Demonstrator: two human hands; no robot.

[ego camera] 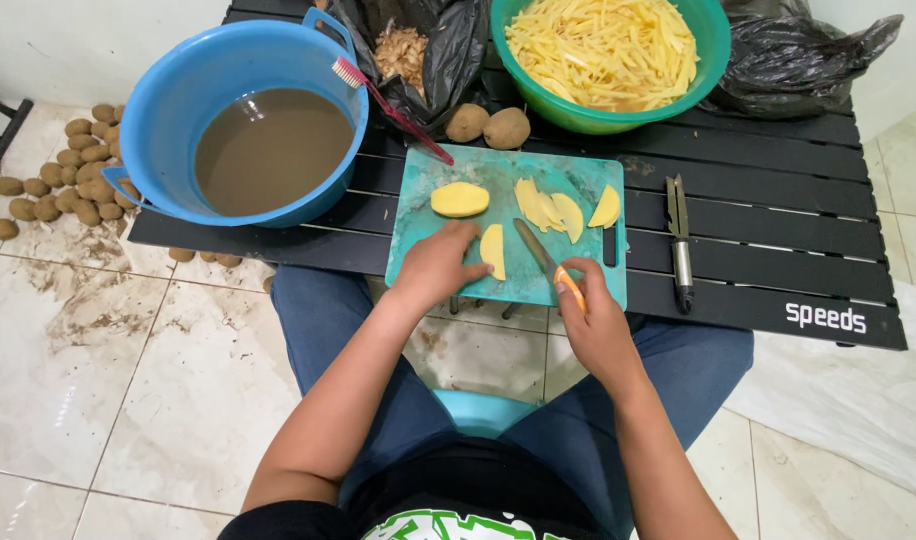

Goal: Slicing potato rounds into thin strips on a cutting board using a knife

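Left hand steadies a potato slice; right hand grips the knife.

White label (table's right front edge)

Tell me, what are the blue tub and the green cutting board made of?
The blue tub looks like glossy moulded plastic: smooth, shiny walls with built-in handles. The green cutting board also seems plastic, but matte and worn, with pale scuffed patches. The right hand holds an orange-handled knife on it.
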